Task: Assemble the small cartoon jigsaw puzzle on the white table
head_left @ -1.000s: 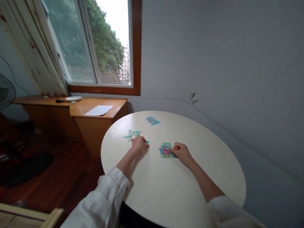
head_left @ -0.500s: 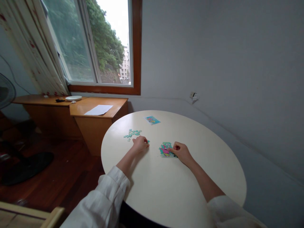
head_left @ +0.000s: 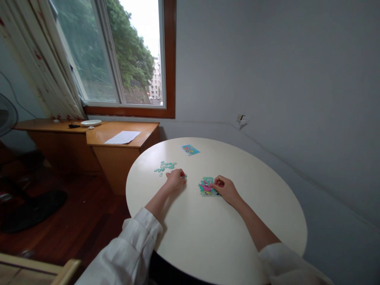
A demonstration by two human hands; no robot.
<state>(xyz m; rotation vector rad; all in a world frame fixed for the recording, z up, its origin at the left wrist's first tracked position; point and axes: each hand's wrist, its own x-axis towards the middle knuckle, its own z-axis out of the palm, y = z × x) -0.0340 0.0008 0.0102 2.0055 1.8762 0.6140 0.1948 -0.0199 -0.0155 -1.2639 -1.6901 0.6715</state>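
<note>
In the head view, we are looking down at a round cream table [head_left: 213, 237], with both our hands working over jigsaw pieces. Our left hand [head_left: 175, 179] is resting low beside a small teal piece [head_left: 185, 176], its fingers bending around it. The fingertips are partly hiding that piece, so we cannot tell whether they are pinching it or only touching it. Loose pieces [head_left: 169, 165] are lying in a spread just beyond this hand.

Our right hand [head_left: 227, 189] is resting at the right side of the joined section [head_left: 206, 187], which is lying flat near the middle of the table and showing a pink figure on green. The thumb and forefinger are reaching onto it while the other fingers are folding into the palm; we cannot tell whether they are gripping the edge or merely pressing down. Farther back, a picture card [head_left: 190, 149] is lying apart from both groups.

By our judgement, we are handling one single piece on the left while steadying the joined section on the right. The next move, we are thinking, is calling for a light, sure fingertip hold on the teal piece, a check of its shape, and a steady right hand, since a nudge could be shifting the joined section.
</note>
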